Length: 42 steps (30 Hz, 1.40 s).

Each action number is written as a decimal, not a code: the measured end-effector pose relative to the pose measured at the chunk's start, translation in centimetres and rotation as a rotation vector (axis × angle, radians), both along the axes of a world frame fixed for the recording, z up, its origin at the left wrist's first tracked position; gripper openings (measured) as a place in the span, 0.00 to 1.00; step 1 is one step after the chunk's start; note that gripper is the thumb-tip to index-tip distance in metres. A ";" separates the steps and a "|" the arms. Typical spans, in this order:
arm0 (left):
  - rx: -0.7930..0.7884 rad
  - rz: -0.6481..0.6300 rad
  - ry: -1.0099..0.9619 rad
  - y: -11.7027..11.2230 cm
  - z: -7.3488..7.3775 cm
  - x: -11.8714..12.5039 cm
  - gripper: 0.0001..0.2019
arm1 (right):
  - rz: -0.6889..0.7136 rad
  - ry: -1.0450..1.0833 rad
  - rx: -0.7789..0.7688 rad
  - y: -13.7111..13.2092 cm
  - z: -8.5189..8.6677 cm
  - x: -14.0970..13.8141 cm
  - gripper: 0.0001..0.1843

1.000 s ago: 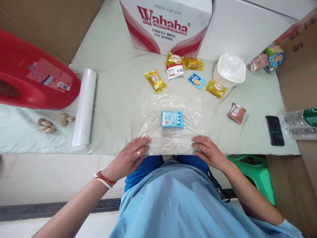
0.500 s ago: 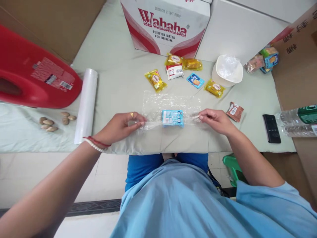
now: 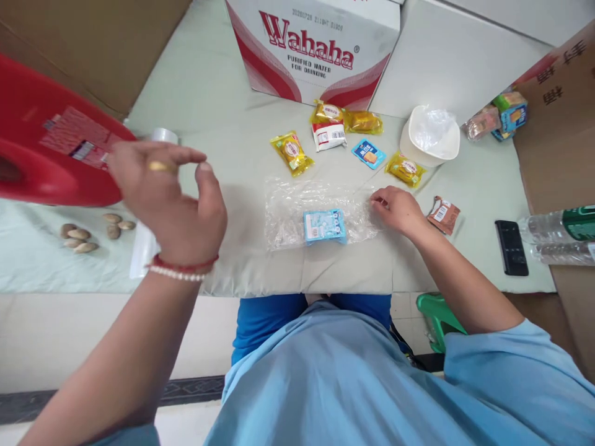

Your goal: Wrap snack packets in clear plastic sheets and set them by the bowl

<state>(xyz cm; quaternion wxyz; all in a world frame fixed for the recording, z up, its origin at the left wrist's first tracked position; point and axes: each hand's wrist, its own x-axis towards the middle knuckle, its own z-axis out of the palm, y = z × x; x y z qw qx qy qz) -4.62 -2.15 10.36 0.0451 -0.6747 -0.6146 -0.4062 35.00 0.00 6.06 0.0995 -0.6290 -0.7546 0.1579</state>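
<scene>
A sheet of clear plastic wrap (image 3: 283, 217) lies on the cloth-covered table in front of me. On it rests a blue snack packet (image 3: 324, 225) with a white label. My right hand (image 3: 398, 209) is at the wrap's right edge, its fingers curled and closed on the film. Raised over the table's left side, my left hand (image 3: 174, 198) is open, thumb and forefinger apart, with nothing seen in it. It partly covers a white roll of plastic film (image 3: 145, 244) and overlaps the red jug (image 3: 56, 136) in view.
Several yellow snack packets (image 3: 292, 153), a red-and-white packet (image 3: 329, 135) and a flat blue packet (image 3: 368, 153) lie beyond the wrap. A white bowl (image 3: 409, 139), brown packet (image 3: 444, 215), phone (image 3: 512, 248) and bottles (image 3: 543, 224) are rightward. Nuts (image 3: 78, 233) lie left; a Wahaha carton (image 3: 311, 56) stands behind.
My left hand has let go of the wrap and moved left and up. My right hand has shifted slightly up along the wrap's edge. The wrap now lies flatter around the blue packet.
</scene>
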 end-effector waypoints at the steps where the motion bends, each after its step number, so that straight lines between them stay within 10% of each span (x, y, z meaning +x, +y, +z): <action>1: 0.076 -0.012 0.018 -1.6 0.6 0.9 0.11 | 0.011 -0.027 0.056 0.5 0.3 0.0 0.15; 6: -0.143 -0.603 0.134 -6.4 -1.1 8.2 0.13 | 0.192 -0.025 0.098 4.6 0.4 -2.9 0.18; 11: -0.403 -0.583 0.252 -4.5 -5.2 12.1 0.17 | 0.281 -0.117 -0.083 7.6 -1.0 -8.0 0.30; 18: -0.369 -0.555 0.307 -3.7 -6.4 12.4 0.16 | 0.376 0.050 -0.271 8.4 1.0 -8.8 0.08; 25: -0.440 -0.438 0.340 -4.1 -5.9 12.8 0.18 | 0.586 0.163 -0.118 3.8 2.8 -7.7 0.13; 30: -0.602 -0.467 0.321 -4.2 -5.7 12.6 0.17 | 0.575 0.248 -0.073 -0.8 0.4 -7.2 0.20; 42: -0.542 -0.498 -0.354 -4.3 -8.0 8.3 0.11 | 0.503 0.321 -0.076 -3.9 -3.1 -7.7 0.26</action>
